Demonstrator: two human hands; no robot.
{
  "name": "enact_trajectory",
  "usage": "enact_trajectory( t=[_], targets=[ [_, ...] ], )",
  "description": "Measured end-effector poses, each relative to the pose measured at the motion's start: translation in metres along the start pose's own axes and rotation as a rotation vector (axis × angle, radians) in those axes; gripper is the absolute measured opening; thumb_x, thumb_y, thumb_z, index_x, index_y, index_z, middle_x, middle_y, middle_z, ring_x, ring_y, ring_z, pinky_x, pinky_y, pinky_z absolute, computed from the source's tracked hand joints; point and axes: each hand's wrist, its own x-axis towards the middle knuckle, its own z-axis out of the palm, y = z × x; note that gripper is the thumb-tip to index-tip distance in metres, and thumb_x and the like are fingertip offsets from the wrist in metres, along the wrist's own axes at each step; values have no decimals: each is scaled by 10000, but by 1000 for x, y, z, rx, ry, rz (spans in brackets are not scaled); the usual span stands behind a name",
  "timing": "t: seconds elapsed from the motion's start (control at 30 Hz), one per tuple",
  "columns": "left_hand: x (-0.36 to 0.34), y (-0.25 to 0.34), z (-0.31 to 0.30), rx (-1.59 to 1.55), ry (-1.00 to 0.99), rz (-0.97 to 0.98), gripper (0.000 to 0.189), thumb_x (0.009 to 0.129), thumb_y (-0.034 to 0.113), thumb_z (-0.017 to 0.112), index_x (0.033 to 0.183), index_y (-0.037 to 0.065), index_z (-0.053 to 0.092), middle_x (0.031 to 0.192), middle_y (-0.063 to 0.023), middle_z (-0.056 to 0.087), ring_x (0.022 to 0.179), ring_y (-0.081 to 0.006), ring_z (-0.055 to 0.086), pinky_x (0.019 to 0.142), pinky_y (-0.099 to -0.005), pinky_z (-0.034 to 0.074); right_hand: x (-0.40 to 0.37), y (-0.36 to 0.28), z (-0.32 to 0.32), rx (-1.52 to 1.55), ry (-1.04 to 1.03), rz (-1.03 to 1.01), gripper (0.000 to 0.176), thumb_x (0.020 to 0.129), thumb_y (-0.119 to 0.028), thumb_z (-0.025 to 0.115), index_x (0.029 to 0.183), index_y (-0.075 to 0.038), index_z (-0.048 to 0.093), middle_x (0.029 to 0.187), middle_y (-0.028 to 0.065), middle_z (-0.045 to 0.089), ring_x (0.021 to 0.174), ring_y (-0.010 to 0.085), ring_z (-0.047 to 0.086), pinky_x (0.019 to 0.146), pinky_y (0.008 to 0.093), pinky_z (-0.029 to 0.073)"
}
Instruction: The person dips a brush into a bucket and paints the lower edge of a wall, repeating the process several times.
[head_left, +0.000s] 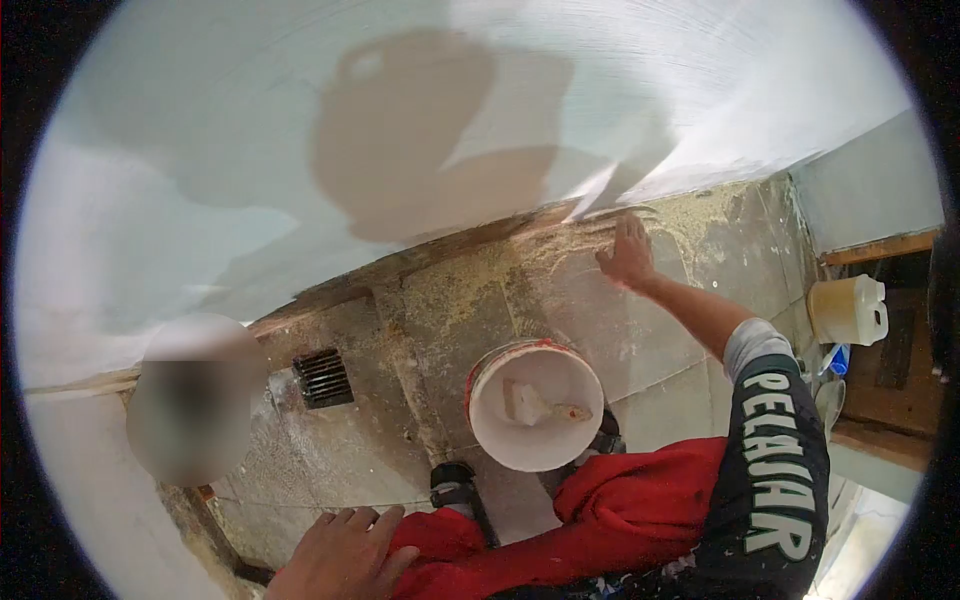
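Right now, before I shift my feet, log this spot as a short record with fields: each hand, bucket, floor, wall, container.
Left hand: open, resting on the red clothing over the leg
Right hand: reaching low toward the foot of the wall; contact unclear
Bucket: upright, whitish, by the feet; pale lumps inside
Floor: stained, gritty tiles, with a dark slotted grate left of the bucket
Wall: pale, with large shadows across it
Container: yellowish, handled, far right; contents unclear
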Motion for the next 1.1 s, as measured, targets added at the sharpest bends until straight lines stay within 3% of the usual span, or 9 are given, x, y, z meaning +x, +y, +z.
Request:
enact_trajectory(
  t=[0.13,0.33,0.43,0.5,0.73,0.8,0.9,1.0,1.1],
  targets=[
    [4,4,-3,28,-78,-65,519,1002,411,526,1336,14,536,1162,-248,641,1081,-424,620,966,-493,491,16,-6,28,49,-139,50,879,946,-374,570,1548,68,108,1610,316,89,1514,447,41,1217,575,124],
    [0,5,-4,-9,-47,-43,532,1003,421,520,1336,5,534,1193,-255,634,1094,-429,615,976,-495,486,-3,-108,22,-4,-366,-387,866,980,-471,433,1557,65,72,1600,349,74,1496,501,-54,1172,683,59],
    [-1,0,6,-7,-56,-63,530,1005,425,515,1332,9,535,1194,-256,632,1101,-429,613,986,-492,481,15,-143,108,-324,-178,-488,768,975,-446,453,1545,20,235,1564,372,173,1483,513,87,1130,744,84],
    [-4,-2,10,-30,-59,-69,525,1006,425,513,1333,15,534,1196,-254,631,1105,-429,612,990,-490,478,-7,-163,69,471,-576,-708,680,972,-372,453,1536,-35,279,1580,339,195,1495,444,161,1237,498,127],
    [-13,4,7,-102,-99,-176,529,1011,430,496,1348,23,519,1181,-248,632,1102,-436,603,1001,-492,467,-1,-172,73,399,-488,-1110,663,903,-208,568,1500,-22,345,1541,307,322,1419,435,351,1192,457,281],
    [-13,3,7,-113,-88,-197,531,1010,432,496,1350,24,518,1177,-247,632,1097,-437,604,999,-493,467,-21,-162,29,447,-528,-576,654,947,-379,556,1442,23,413,1471,350,375,1372,516,352,1169,548,284],
    [-16,1,6,-137,-68,-200,536,1007,436,500,1353,27,517,1173,-246,632,1087,-440,607,988,-496,473,-16,-149,31,-99,-279,-473,729,949,-410,553,1500,16,336,1545,358,240,1448,533,189,1210,563,167],
    [-18,4,3,-148,-77,-230,540,1006,439,502,1357,29,515,1173,-250,629,1079,-445,609,968,-500,484,-14,-159,41,129,-283,-70,935,911,-462,548,1536,101,140,1609,334,34,1501,485,-3,1243,499,51],
    [-22,-1,10,-158,-87,-258,538,1009,440,500,1358,32,516,1171,-253,628,1073,-449,610,951,-503,492,-6,-191,50,-36,-443,-254,898,931,-660,398,1560,-32,265,1633,284,39,1477,519,-134,1220,566,-17]
  ],
)
